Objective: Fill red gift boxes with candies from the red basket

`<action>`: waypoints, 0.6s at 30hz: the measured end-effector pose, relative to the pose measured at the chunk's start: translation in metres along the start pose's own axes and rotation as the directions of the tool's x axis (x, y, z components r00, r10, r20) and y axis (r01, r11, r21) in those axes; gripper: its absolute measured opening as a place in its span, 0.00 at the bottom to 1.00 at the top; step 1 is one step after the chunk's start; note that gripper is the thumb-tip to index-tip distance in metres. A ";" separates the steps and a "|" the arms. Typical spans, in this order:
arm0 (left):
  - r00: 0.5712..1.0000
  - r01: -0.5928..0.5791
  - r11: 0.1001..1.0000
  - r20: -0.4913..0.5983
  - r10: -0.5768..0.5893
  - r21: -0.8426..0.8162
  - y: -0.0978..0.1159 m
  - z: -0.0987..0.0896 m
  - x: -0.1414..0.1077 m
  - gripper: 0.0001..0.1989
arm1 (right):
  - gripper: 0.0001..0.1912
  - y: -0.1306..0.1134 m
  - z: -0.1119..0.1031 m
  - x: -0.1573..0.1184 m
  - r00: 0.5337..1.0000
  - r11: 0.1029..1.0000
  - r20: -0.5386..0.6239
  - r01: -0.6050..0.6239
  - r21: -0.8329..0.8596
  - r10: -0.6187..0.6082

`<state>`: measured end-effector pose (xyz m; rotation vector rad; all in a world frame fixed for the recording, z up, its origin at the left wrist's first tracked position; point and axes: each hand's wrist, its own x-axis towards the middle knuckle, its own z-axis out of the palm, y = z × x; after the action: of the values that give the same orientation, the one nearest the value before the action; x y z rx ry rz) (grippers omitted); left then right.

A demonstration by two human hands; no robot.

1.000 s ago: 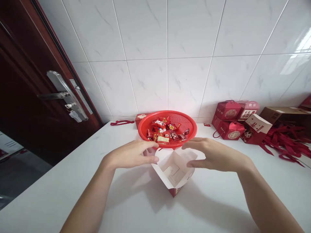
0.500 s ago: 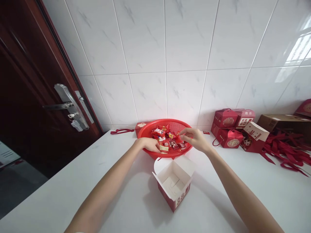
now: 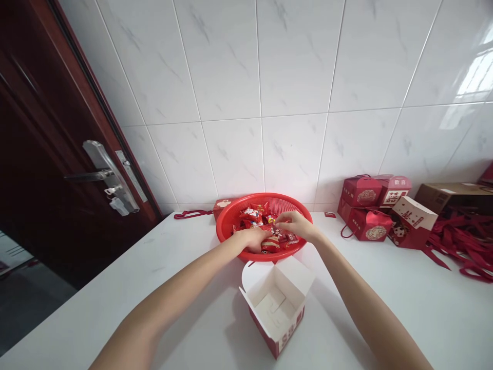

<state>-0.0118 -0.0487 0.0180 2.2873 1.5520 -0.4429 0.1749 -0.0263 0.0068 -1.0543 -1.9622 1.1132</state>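
A red plastic basket [image 3: 225,218] holds several wrapped candies [image 3: 252,215], mostly red. Over the basket's left front part is my left hand [image 3: 254,239], fingers down among the candies; its fingertips are hidden. My right hand [image 3: 295,225] reaches in from the right, its fingers bent together at the candies near the middle; what they pinch, if anything, is too small to make out. In front of the basket stands an open box [image 3: 274,308], white inside and red outside, its flaps spread and no candy visible in it.
Closed red gift boxes [image 3: 372,225] are stacked at the right by the tiled wall. Beside them lie red ribbons [image 3: 458,231] and a cardboard box [image 3: 450,191]. A ribbon loop [image 3: 192,214] lies left of the basket, and a dark red door [image 3: 46,128] is at the left.
My right hand has moved left and down into the candies, and its fingers have drawn together. My left hand has shifted slightly right, deeper among the candies. The view has tilted slightly.
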 end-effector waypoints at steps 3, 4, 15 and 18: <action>0.998 -0.065 0.998 -0.005 0.065 -0.005 -0.002 0.002 0.003 0.33 | 0.05 0.002 0.003 -0.001 1.000 0.999 -0.009 0.007 0.040 -0.006; 0.996 -0.084 0.996 -0.007 0.084 -0.008 -0.002 0.003 0.004 0.30 | 0.05 0.002 0.003 -0.001 1.000 0.999 -0.018 0.013 0.041 -0.013; 0.967 -0.162 0.975 -0.220 0.127 -0.150 -0.003 0.004 0.001 0.26 | 0.06 0.006 0.005 -0.003 0.994 0.999 -0.107 0.012 -0.046 -0.017; 0.931 -0.194 0.959 -0.347 0.114 -0.207 -0.004 0.005 -0.001 0.32 | 0.17 0.006 0.005 -0.005 0.998 0.999 -0.067 0.009 -0.045 -0.012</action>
<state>-0.0163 -0.0498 0.0136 2.3538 1.4570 0.1753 0.1749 -0.0309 -0.0017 -1.0897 -1.9455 1.0200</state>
